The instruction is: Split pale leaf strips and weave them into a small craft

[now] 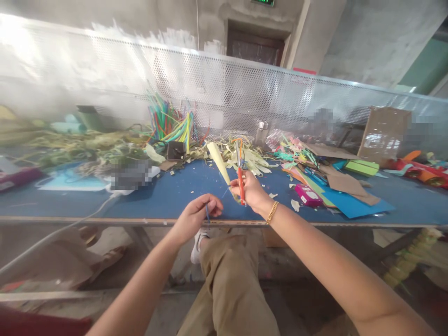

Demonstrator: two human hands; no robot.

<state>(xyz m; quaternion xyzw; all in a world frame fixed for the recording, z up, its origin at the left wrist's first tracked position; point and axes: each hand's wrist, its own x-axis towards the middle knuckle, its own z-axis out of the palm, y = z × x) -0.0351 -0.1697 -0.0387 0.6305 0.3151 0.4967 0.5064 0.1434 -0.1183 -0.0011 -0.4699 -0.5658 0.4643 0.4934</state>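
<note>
My right hand (249, 187), with a gold bracelet at the wrist, is closed around orange-handled scissors (241, 179) whose blades point away from me. A pale yellow, cone-shaped piece (219, 161) leans up from the same fingers, its narrow end at the fingertips. Lower and to the left, my left hand (201, 210) is curled near the table's front edge. It pinches a thin blue strand (207, 214) that hangs between the fingers. Behind both hands lies a heap of pale husk-like strips (254, 161).
On the blue table (182, 191), colourful pipe cleaners (170, 123) stand at the back. Right are a magenta box (308, 195) and paper sheets (357, 203). A steel bottle (262, 133) stands before the perforated metal screen (245, 88). A white cable (80, 221) crosses the left edge.
</note>
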